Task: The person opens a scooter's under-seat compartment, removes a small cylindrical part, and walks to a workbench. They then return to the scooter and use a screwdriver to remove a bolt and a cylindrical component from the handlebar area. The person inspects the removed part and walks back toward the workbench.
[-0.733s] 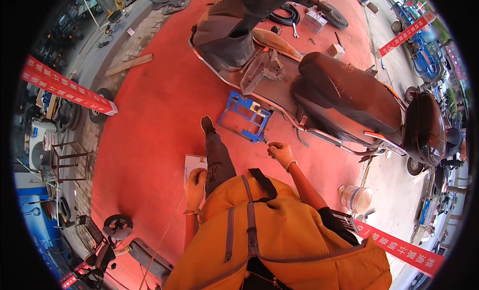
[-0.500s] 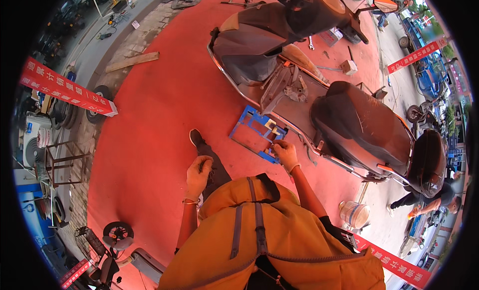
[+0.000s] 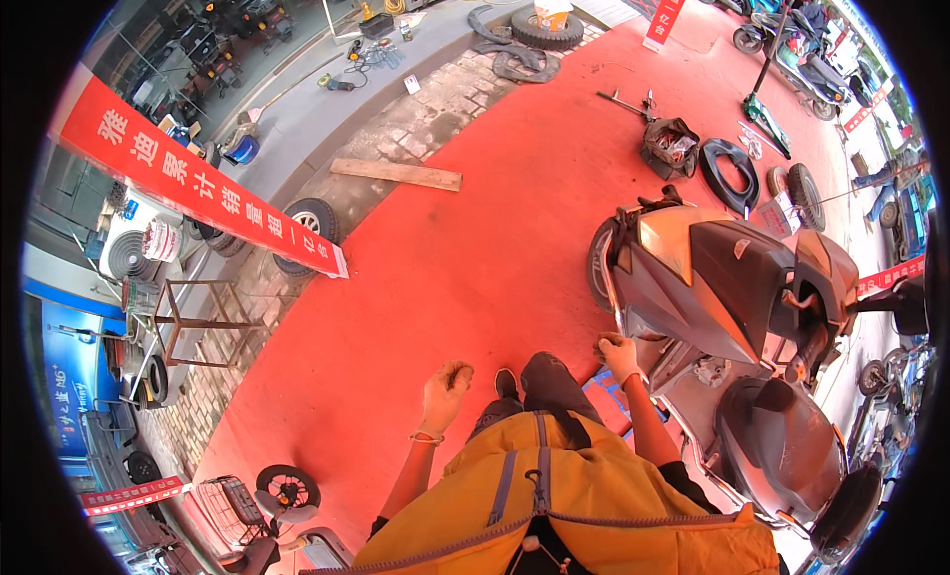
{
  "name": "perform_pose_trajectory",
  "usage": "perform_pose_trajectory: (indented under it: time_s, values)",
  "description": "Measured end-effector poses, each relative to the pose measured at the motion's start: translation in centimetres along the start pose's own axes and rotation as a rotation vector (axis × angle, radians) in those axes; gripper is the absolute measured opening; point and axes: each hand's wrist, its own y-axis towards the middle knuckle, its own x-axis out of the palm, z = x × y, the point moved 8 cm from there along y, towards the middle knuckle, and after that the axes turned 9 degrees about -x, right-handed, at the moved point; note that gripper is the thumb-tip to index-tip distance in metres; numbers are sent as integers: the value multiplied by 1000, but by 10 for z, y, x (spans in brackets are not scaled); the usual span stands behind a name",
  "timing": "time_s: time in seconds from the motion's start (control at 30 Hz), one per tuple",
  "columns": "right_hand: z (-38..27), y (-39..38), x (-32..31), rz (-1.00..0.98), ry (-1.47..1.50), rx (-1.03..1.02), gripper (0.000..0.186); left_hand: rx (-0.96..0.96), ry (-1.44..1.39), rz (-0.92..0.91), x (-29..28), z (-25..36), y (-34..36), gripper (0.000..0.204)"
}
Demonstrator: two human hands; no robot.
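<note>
Biggest thing on my feed is the red ground covering (image 3: 445, 268), smooth-looking and matte with slight creases, and way more of it shows now since the head cam swung toward the shopfront side. The scooter (image 3: 712, 268) got pushed over to the right of my view, and its front wheel (image 3: 599, 263) is now in sight. Body's dark angular plastic with tan panels, plus a rounded, worn-looking seat (image 3: 777, 427). The mustard jacket (image 3: 594, 486) fills the bottom, soft cloth with dark zips. Up top, a rough flat wooden plank (image 3: 396, 173) lies half over the brick edging, and a slouchy open bag (image 3: 670, 147) has come into frame by a fat black rubber ring (image 3: 730, 176).

The blue metal frame was fully visible earlier; now only bits of that blue frame (image 3: 606, 381) peek out beside the scooter, between knee and right forearm. Right hand (image 3: 618, 355) is near it, fingers curled in; left hand (image 3: 447, 392) hangs over the red, fingers loosely bent. Can't tell if either's pinching something small.
</note>
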Motion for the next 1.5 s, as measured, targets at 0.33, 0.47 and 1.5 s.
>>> perform_pose_trajectory:
  time_s: [0.33,0.47,1.5]
  values:
    - [72,148,-22,163,3,364,10,50,32,-6,-6,126,175,18]
    - [69,217,-14,-52,9,545,5,91,13,-2,3,189,259,19]
    - [-52,353,-10,1307,895,606,9,292,934,-1013,455,504,689,25]
